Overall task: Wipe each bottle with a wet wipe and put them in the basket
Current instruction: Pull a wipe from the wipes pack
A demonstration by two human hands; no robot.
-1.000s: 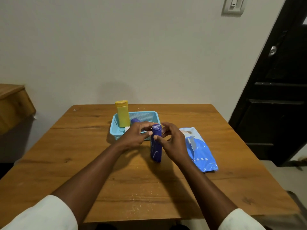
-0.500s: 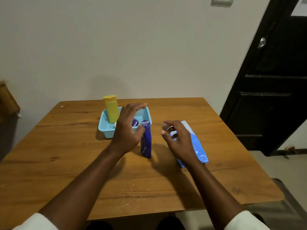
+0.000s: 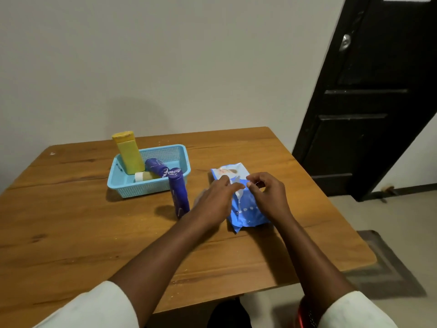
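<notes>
A purple bottle [image 3: 179, 194] stands upright on the wooden table [image 3: 71, 223], just in front of the light blue basket [image 3: 142, 189]. In the basket a yellow bottle [image 3: 128, 152] stands upright, and a second purple bottle [image 3: 156, 166] and a small cream bottle [image 3: 144, 176] lie on their sides. The blue wet wipe pack [image 3: 248, 213] lies to the right of the standing bottle. My left hand [image 3: 214, 200] rests on the pack with straight fingers. My right hand [image 3: 268, 192] pinches something white at the pack's opening between thumb and forefinger.
A black door [image 3: 369, 91] stands at the right, past the table's right edge. A pale wall runs behind the table. Crumbs speckle the table near its front edge.
Both hands have left the standing purple bottle and moved right onto the wet wipe pack. The bottle stays upright where it was. The view has swung to the right.
</notes>
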